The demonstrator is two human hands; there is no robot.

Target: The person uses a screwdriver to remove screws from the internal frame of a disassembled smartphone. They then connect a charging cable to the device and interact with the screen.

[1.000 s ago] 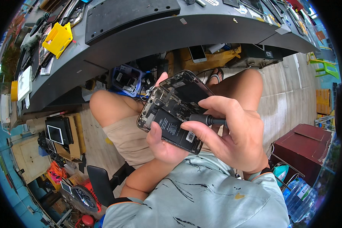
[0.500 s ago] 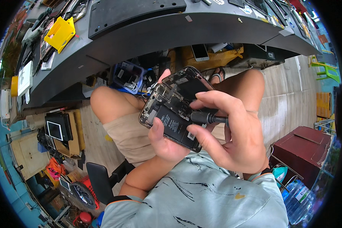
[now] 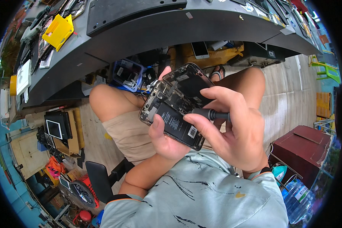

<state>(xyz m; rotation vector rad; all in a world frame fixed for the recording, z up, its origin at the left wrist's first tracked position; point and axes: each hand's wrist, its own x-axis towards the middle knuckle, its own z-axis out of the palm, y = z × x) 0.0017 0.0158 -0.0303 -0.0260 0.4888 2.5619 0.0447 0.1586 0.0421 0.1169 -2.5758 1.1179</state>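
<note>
My left hand [image 3: 165,143] holds an opened smartphone [image 3: 150,110] above my lap, with the thumb over its near-left edge and a fingertip at the far side. The phone's black battery [image 3: 173,121] with a white code label lies in the near half. The display half [image 3: 188,81] is folded up at the far side, with small boards and a ribbon cable between. Over the near right of the phone, my right hand [image 3: 237,135] grips a dark grey screwdriver [image 3: 211,113] between thumb and fingers. The screwdriver lies almost level, and its tip is not visible.
A grey desk [image 3: 140,41] curves across the far side, with a yellow stand [image 3: 59,32] and electronic parts on it. Below are a blue basket [image 3: 127,75] and a white-fronted phone [image 3: 200,50]. A dark red box [image 3: 302,148] and water bottle [image 3: 298,199] stand right. An armrest [image 3: 98,178] is left.
The screwdriver has shifted slightly up and right in my right hand, uncovering the battery's code label. My right thumb has slid left and up. The phone has shifted a little.
</note>
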